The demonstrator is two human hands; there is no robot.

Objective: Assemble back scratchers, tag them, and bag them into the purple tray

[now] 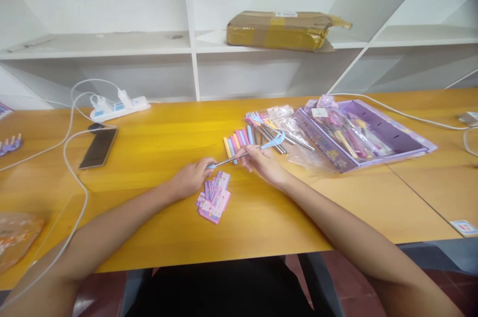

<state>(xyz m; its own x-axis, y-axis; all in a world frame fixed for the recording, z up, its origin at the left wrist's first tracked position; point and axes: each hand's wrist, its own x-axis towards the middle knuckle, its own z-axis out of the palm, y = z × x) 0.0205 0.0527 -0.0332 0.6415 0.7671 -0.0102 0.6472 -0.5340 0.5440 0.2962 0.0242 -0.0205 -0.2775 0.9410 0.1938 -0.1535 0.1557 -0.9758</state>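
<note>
1. Desk (157,227) of yellow wood fills the view, with white shelves (112,43) behind it and a taped cardboard parcel (280,30) on one shelf.
2. A purple box (388,132) lies open on the right side of the desk, stationery inside it; crinkled clear wrappers (295,132) lie just beside its left edge.
3. At the far left sit a white power strip (119,106) and a dark phone (98,148), well apart from the hands.
4. Both forearms reach in from the near edge. The left hand (190,180) pinches one end of a thin metal-stemmed tool (244,153); the right hand (263,162) grips it nearer its pale blue head, so both are clamped on the same piece.
5. That tool's long axis runs almost level, left to right, rising slightly toward the right, held just above the desk between the hands. The right hand is nearer the blue head and nearer the box.
6. A row of pastel sleeves (237,141) and a loose bunch of similar tools (267,127) lie just beyond the held one.
7. A small fan of pink and purple cards (214,200) lies just under the left hand.
8. The fingertips hide the tool's left end, and the shape of its head is too small to make out; the box's contents are blurred.
</note>
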